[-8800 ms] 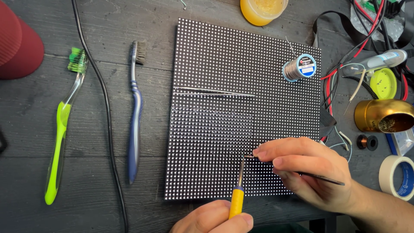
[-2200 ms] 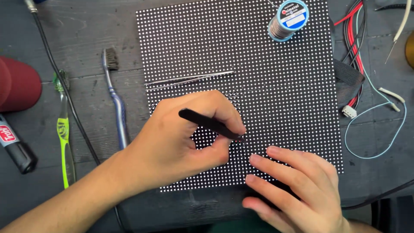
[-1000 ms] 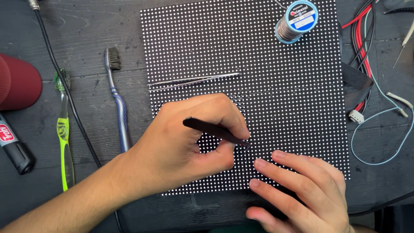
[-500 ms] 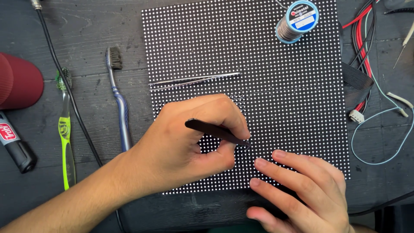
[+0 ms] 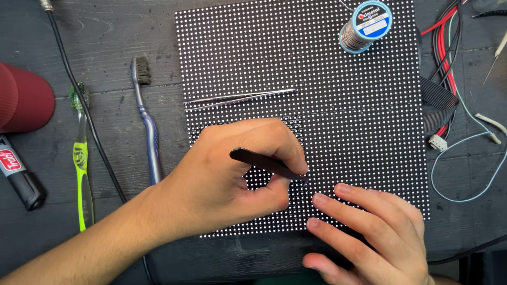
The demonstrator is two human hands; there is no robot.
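Dark wooden surface (image 5: 105,31), LED matrix panel (image 5: 369,132) lying flat in front of me.

Left hand (image 5: 227,179): fingers pinched narrow around black tweezers (image 5: 264,162), thumb below, index curled over the top. The tips point right and down, meeting the panel just beside my index fingertip, in the lower middle of the grid. Right hand (image 5: 369,237): fingers spread and laid flat on the panel's lower right corner, holding nothing, only pressing the board down.

Risks as I judge them:
- The tweezer tips are sharp and the dots are packed tight. A slip sideways could scrape or knock loose a neighbouring dot. Cause: too much pressure, or the panel shifting under my right palm.
- My left hand hides most of the spot I work on, so I could land on the wrong row.
- The silver tweezers (image 5: 240,98) lie loose on the panel just above my left knuckles; a lift of the wrist could nudge them across the grid.
- The solder spool (image 5: 365,25) sits on the panel's top right, well apart from both hands; little danger there.

Off the panel to the left: blue toothbrush (image 5: 149,132), green toothbrush (image 5: 82,158), a black cable (image 5: 84,111) between them. Bundled wires (image 5: 449,79) to the right.
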